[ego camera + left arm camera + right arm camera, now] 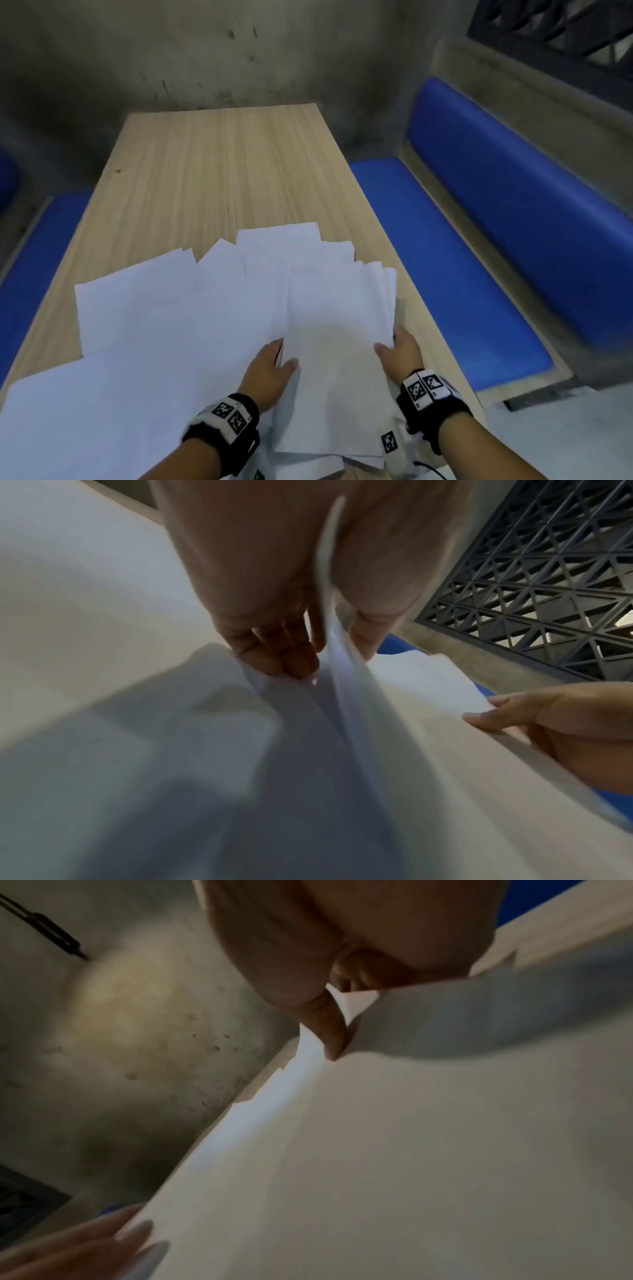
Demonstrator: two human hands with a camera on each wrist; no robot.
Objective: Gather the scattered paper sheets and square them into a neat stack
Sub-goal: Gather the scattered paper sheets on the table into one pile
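Several white paper sheets [191, 308] lie fanned over the near half of the wooden table [205, 171]. A partly gathered bundle of sheets [335, 335] sits at the near right. My left hand [274, 363] holds the bundle's left edge, thumb on top and fingers tucked under the sheets. My right hand [399, 349] holds the right edge, thumb on top. In the left wrist view the left hand [325, 653] pinches the paper edge [346, 669] between thumb and fingers. In the right wrist view the right hand [337, 1015] has its thumb over the sheet edge [359, 1004].
The far half of the table is bare wood. Blue padded benches [455, 274] run along both sides, with a grey concrete wall [205, 51] behind. A dark metal lattice [548, 27] fills the top right. The bundle's near end overhangs the table's near edge.
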